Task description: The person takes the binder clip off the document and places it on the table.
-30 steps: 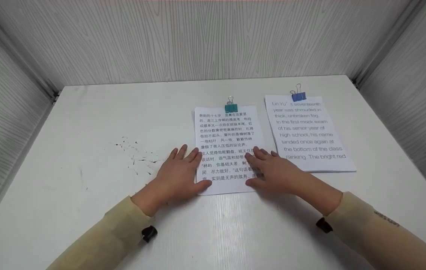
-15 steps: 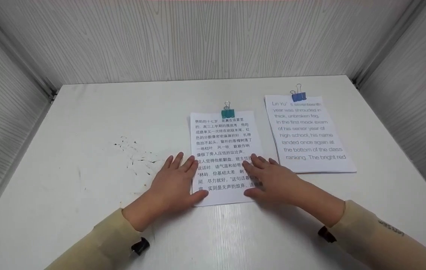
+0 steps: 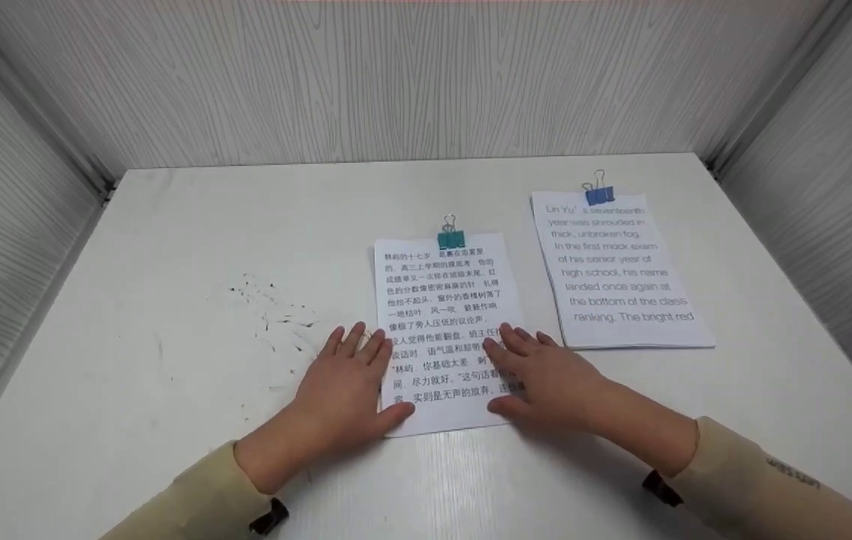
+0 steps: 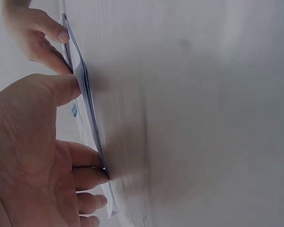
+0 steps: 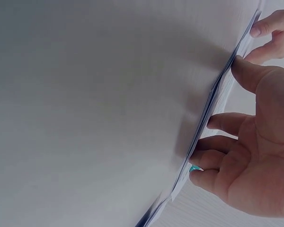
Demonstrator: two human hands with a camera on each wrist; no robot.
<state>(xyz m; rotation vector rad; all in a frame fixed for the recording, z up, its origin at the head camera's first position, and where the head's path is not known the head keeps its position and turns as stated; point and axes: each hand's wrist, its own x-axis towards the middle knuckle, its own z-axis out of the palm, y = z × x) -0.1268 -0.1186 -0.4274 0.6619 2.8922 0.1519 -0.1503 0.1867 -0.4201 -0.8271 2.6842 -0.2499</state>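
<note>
A stack of paper printed with Chinese text [image 3: 441,315] lies flat on the white table, a green binder clip [image 3: 451,239] at its top edge. My left hand [image 3: 343,390] rests along its left side, thumb on the lower corner, the other fingers fairly straight at the edge. On the opposite side my right hand [image 3: 557,382] lies with its fingers and thumb on the sheets, covering some line ends. Both wrist views show fingertips touching the edges of the paper stack [image 4: 87,94], without curling round it.
Farther right lies a second paper stack with English text [image 3: 621,262], held by a blue binder clip [image 3: 600,196]. Dark marks [image 3: 276,319] spot the table left of my left hand. Pale wood-grain panels [image 3: 411,82] enclose the back and sides.
Both hands and the Chinese-text stack with its green clip have slid toward me and slightly left. The English-text stack has stayed in place.
</note>
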